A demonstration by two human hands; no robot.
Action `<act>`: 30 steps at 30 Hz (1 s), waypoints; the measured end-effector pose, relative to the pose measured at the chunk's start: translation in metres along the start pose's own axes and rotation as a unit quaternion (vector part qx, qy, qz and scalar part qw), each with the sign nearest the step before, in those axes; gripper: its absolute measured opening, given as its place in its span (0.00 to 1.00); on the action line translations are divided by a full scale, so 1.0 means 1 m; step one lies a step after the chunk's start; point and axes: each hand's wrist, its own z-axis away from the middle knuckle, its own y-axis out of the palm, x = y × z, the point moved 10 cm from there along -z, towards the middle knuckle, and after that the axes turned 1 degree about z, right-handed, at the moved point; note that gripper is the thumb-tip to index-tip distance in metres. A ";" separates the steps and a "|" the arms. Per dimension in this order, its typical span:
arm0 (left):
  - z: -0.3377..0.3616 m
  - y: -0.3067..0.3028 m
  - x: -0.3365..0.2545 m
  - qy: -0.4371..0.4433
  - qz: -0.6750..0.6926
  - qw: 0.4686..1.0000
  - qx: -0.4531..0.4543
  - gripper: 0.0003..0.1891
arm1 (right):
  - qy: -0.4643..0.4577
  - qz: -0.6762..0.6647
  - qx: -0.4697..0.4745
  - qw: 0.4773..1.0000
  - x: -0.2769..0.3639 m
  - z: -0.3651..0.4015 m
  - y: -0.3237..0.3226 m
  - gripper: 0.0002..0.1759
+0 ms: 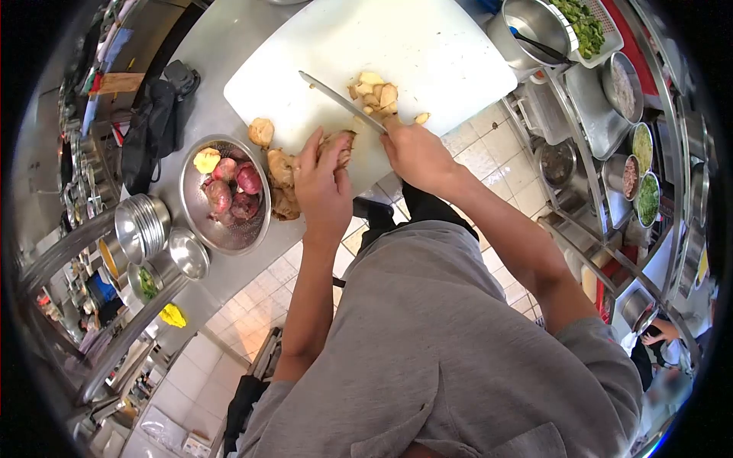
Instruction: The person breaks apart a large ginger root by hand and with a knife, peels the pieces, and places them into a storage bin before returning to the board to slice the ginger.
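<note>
White board [435,46] carries the ginger [341,143]; the left hand [322,187] curls down on it to steady it, while the right hand [418,156] clenches the knife [340,99] for slicing.

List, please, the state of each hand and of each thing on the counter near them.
left hand: closed on the ginger piece, holding it down
ginger piece: held on the board, partly cut
right hand: gripping the knife
knife: held, blade out over the board
ginger slices: cut, piled loose
cutting board: lying flat on the counter
metal bowl: upright, partly filled
red onions: whole, in the bowl
</note>
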 end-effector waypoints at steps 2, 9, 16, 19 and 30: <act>0.002 0.004 0.005 -0.009 -0.016 1.000 0.006 0.17 | 0.000 -0.010 0.000 1.000 0.004 0.011 -0.004 0.09; -0.001 0.001 0.012 -0.022 0.055 0.997 -0.040 0.19 | 0.025 -0.021 0.013 0.999 -0.004 0.040 -0.002 0.12; -0.001 0.011 0.024 -0.147 0.187 0.968 -0.083 0.26 | 0.041 -0.018 0.006 0.999 -0.006 0.055 -0.012 0.12; -0.001 0.022 0.028 -0.142 0.198 0.968 -0.061 0.26 | 0.009 0.007 -0.010 1.000 0.010 0.065 -0.028 0.10; -0.001 0.028 0.022 -0.155 0.252 0.953 -0.064 0.19 | -0.023 0.139 0.052 0.989 0.037 0.072 -0.041 0.07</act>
